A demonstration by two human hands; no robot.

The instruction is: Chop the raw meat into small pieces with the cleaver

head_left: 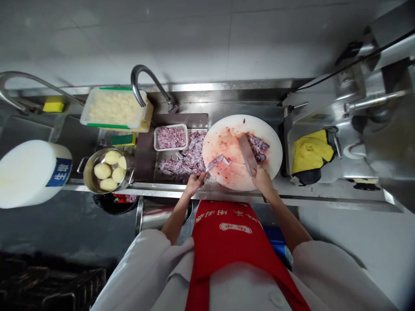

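Observation:
My right hand (pixel 262 180) is closed around the handle of a cleaver (pixel 247 153), its broad blade resting on the round white cutting board (pixel 231 136). Beyond the blade lies a small heap of raw meat pieces (pixel 258 147). At the board's left edge, my left hand (pixel 195 182) pinches one end of a thin raw meat piece (pixel 218 161) that looks like a skinned leg and stretches onto the board. Red stains mark the board. Left of it, the sink holds a pile of similar raw pieces (pixel 194 156) and a white basket (pixel 155 139) of cut meat.
A pot (pixel 87 178) of peeled potatoes stands to the left, near a lidded tub (pixel 142 116) and a sponge (pixel 123 140). A curved faucet (pixel 152 80) rises behind the sink. A yellow cloth (pixel 311 150) lies right; a thick white block (pixel 26 172) is far left.

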